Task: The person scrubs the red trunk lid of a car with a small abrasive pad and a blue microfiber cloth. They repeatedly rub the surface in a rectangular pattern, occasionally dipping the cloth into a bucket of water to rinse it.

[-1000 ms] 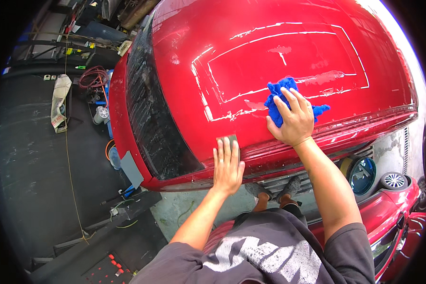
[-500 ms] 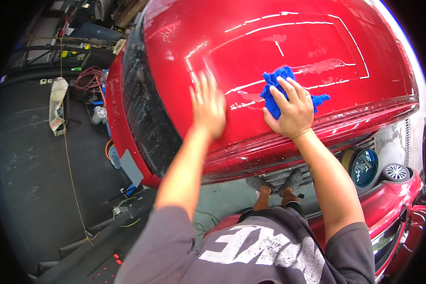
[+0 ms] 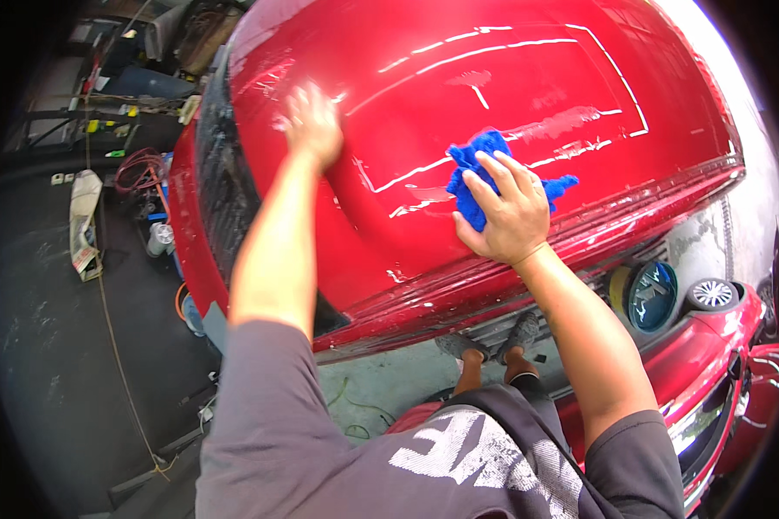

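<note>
A glossy red car roof [image 3: 372,246] with bright light reflections fills the upper middle of the head view. Flat on its left part lies my left hand [image 3: 314,125], smeared by motion, its fingers stretched out and nothing seen in them. A smeary whitish patch shows on the paint by its fingertips. Further right and nearer to me, my right hand [image 3: 512,212] presses a bunched blue microfiber cloth [image 3: 472,190] onto the roof, with the fingers spread over it. Part of the cloth is hidden under the palm, and one corner sticks out to the right.
The car's dark windshield [image 3: 225,164] is to the left. A second red car [image 3: 614,363] stands at the lower right, near a round dark tub [image 3: 652,296] and a wheel [image 3: 712,294]. Tangled red hose [image 3: 140,170] and workshop clutter lie at the left.
My left hand has slid left and farther across the roof. My right hand stays on the cloth at about the same spot of the roof. The whole view has shifted slightly.
</note>
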`<state>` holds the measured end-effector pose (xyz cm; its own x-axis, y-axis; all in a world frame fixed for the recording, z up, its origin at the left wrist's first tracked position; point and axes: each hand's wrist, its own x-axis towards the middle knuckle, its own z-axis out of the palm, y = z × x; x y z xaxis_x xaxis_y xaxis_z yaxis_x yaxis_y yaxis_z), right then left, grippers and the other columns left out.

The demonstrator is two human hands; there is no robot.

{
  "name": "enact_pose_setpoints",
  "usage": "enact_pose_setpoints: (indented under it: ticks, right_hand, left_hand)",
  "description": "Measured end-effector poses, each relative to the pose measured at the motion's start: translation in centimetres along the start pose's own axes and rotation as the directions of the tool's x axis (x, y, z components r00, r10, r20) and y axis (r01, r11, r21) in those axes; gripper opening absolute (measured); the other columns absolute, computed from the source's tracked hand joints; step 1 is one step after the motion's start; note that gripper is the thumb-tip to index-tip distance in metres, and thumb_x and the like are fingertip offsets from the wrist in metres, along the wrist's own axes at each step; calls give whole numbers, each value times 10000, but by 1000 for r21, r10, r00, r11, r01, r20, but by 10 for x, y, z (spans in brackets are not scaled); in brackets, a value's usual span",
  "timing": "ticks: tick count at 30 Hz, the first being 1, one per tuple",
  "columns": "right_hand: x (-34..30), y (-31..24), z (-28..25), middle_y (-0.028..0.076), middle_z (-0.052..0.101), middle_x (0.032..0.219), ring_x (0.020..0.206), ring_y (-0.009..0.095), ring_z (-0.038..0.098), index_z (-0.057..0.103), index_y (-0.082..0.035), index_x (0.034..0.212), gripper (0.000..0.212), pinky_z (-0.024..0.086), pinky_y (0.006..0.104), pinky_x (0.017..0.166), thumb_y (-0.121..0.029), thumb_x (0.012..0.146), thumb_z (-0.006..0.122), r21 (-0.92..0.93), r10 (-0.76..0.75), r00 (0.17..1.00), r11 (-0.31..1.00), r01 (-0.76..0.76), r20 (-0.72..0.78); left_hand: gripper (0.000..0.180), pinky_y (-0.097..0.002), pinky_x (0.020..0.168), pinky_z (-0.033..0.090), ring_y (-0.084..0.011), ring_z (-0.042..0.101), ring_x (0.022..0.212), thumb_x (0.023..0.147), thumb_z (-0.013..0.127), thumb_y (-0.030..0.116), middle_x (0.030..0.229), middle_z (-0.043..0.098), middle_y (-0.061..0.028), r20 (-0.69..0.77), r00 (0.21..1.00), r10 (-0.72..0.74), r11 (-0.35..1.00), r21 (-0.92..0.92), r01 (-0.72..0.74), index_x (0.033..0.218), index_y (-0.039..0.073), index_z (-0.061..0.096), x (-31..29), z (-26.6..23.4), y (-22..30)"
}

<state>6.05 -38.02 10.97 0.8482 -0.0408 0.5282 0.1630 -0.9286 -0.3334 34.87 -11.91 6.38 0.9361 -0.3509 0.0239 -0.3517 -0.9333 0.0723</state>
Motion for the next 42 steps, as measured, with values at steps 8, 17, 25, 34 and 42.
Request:
enact_pose_setpoints:
  ticks: [8,17,25,34,42]
  right_hand:
    - [-6,13,-6,144,693,1398,1309,377,643,770,-139,1233,525,524,526,1028,-400,780,829,-34,46,999,998,-45,18]
    - [2,-6,4,123,700,1384,1292,361,656,769,-159,1217,522,531,518,1022,-425,772,830,48,-21,1000,999,21,-2]
    - [-7,12,-4,143,689,1402,1321,373,635,772,-137,1224,533,521,522,1036,-406,767,835,-32,56,998,998,-55,16]
    - [3,-5,0,117,704,1384,1298,358,652,781,-161,1206,506,532,511,1023,-411,769,833,25,-11,1000,1000,11,-14]
    - [-8,14,-4,114,692,1399,1311,359,643,765,-159,1224,513,531,517,1030,-417,785,827,-67,60,998,996,-59,6]
  left_hand:
    - [776,-733,1311,64,-520,89,1683,1111,483,306,1813,136,-303,180,929,323,944,-131,-303,1742,-26,177,-284,-19,101]
    - [670,-619,1363,103,-399,102,1708,1189,229,451,1850,117,-181,58,998,15,994,106,-21,1778,138,165,103,-10,-6]
    - [778,-687,1329,46,-511,80,1687,1100,485,274,1818,134,-294,177,942,285,940,-245,-238,1760,15,167,-287,-37,109]
    - [651,-655,1344,152,-445,118,1697,1181,296,395,1840,132,-217,51,997,50,994,95,-54,1755,92,240,76,-18,-11]
    - [757,-650,1346,63,-506,67,1688,1134,444,324,1808,108,-329,101,962,253,950,-213,-228,1748,-22,167,-234,-23,104]
